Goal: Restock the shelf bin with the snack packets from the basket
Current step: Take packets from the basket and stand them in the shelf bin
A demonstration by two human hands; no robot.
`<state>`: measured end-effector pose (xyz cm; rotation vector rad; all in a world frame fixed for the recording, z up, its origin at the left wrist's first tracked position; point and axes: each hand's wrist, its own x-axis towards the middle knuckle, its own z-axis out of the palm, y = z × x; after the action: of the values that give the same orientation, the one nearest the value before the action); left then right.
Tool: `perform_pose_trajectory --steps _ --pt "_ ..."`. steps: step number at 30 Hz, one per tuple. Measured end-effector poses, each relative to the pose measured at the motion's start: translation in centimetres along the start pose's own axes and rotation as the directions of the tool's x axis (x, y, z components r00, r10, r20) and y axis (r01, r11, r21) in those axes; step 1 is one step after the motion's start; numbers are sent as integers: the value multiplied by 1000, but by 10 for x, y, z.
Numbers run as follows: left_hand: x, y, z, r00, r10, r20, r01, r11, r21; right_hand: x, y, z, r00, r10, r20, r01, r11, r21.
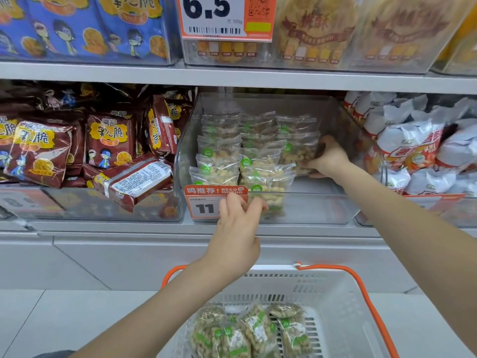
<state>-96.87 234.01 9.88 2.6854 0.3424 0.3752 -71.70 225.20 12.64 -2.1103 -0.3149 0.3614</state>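
Note:
A clear plastic shelf bin (322, 202) on the middle shelf holds rows of clear snack packets (219, 166) with green round labels. My right hand (327, 157) reaches inside the bin and grips a snack packet (296, 151) at the right end of the rows. My left hand (238, 220) rests at the bin's front lip, its fingers on the front packet (268, 187) beside the orange price tag (206, 200). Below, a white basket (335, 293) with orange handles holds several more of the same packets (247, 332).
Dark red snack bags (108, 140) fill the bin to the left, white and red bags (418, 146) the bin to the right. Blue bags (85, 27) and biscuit packs (317, 29) sit on the shelf above. The bin's right front part has bare floor.

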Motion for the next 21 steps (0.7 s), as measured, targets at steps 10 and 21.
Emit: perform_pose_trajectory --steps 10,21 --pt "1 -2 2 1000 10 -3 -10 999 39 4 3 3 1000 27 -8 -27 996 -84" --pt "0 -8 4 999 48 2 -48 996 71 -56 -1 -24 952 -262 -160 234 956 -175"
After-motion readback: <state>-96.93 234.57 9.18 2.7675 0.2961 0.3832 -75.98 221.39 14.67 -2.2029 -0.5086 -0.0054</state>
